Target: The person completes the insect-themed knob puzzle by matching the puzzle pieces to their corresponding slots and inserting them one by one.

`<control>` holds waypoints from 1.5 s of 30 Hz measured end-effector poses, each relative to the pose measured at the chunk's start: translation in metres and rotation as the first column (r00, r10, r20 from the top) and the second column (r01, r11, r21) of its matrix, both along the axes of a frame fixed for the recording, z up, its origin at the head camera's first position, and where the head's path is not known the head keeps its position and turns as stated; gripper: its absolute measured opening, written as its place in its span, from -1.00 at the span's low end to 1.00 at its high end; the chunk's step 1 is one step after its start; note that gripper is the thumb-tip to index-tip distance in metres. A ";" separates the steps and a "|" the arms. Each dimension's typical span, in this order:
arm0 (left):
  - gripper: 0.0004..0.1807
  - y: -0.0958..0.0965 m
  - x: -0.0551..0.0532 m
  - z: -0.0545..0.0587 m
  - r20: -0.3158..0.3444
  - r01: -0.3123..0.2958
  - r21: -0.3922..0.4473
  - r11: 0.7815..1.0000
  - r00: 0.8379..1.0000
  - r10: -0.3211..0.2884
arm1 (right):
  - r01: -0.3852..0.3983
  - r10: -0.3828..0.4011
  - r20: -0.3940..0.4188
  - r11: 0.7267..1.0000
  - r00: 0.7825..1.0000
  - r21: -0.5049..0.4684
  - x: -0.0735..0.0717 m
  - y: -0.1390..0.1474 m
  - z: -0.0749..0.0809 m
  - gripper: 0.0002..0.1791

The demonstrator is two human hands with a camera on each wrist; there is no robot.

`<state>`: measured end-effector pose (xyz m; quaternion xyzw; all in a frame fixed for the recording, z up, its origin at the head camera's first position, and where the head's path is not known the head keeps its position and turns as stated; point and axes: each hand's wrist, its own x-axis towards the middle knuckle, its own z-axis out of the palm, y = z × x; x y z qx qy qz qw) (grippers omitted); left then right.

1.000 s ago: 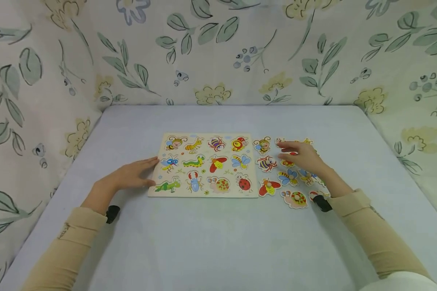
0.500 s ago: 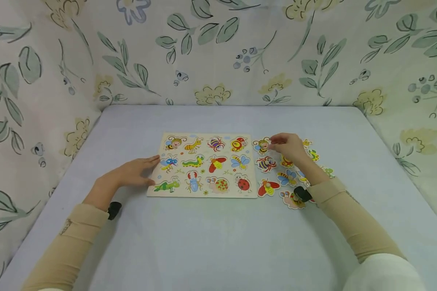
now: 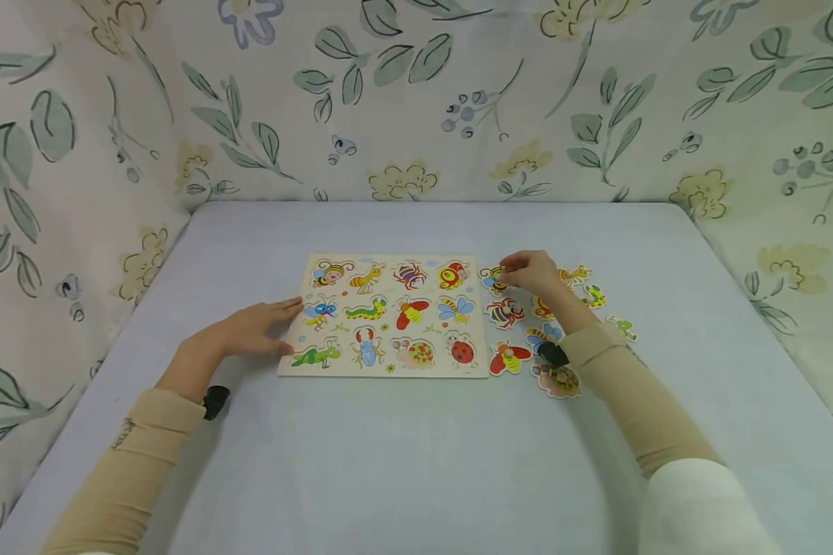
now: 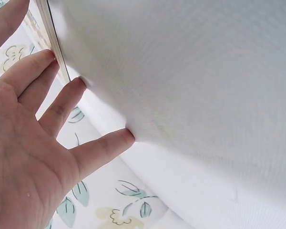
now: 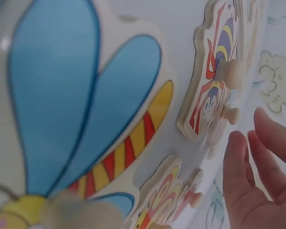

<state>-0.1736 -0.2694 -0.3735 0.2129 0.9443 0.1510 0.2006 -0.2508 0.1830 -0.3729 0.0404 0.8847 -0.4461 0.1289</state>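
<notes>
Flowered cloth [image 3: 403,116] hangs behind a white table [image 3: 389,462]. In the middle of the frame lies a puzzle board [image 3: 385,335], and the left hand [image 3: 250,330], its fingers straight, touches the board's left edge. At right of centre lie loose animal pieces [image 3: 510,358]. Over the bee piece [image 3: 493,280] is the right hand [image 3: 536,274], fingers apart and slightly bent; whether it touches the piece, I cannot tell.

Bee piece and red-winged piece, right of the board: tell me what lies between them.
The spider piece lies between the bee piece and red-winged piece, as the head view shows.
</notes>
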 end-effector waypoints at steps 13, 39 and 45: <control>-0.18 -0.008 0.005 -0.008 -0.056 0.005 0.045 0.999 0.998 -0.002 | -0.083 0.079 0.041 0.989 0.996 0.122 -0.003 -0.014 -0.004 -0.63; -0.27 0.004 -0.009 -0.009 -0.067 -0.054 0.111 0.992 0.996 0.062 | -0.084 0.091 -0.027 0.975 0.995 0.206 -0.007 -0.012 -0.001 -0.72; -0.26 0.001 -0.009 -0.009 -0.062 -0.056 0.136 0.989 0.996 0.064 | -0.067 0.068 0.001 0.980 0.998 0.189 -0.005 -0.014 0.003 -0.70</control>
